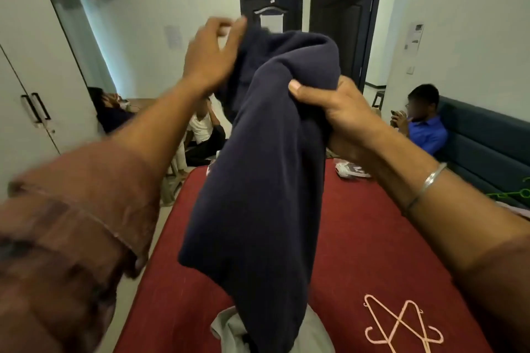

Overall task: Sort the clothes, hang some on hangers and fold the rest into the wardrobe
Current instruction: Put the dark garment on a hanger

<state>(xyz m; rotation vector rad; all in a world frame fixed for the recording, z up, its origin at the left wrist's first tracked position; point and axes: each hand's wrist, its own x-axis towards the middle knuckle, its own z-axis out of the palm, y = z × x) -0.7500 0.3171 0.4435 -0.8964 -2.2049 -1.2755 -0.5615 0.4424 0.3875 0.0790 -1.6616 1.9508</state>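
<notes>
A dark navy garment hangs in the air above the red bed. My right hand grips a bunched fold of it from the right side. My left hand is raised at its upper left edge, blurred, fingers pinching the fabric's top. The garment's lower end drapes down onto a pale grey cloth lying at the bed's near edge. Two pink hangers lie crossed on the bed at the lower right. The white wardrobe with black handles stands on the left.
Several people sit on the floor beyond the bed, and one in a blue shirt is by the dark sofa. A green hanger lies at the right. A small white packet rests on the bed's far side.
</notes>
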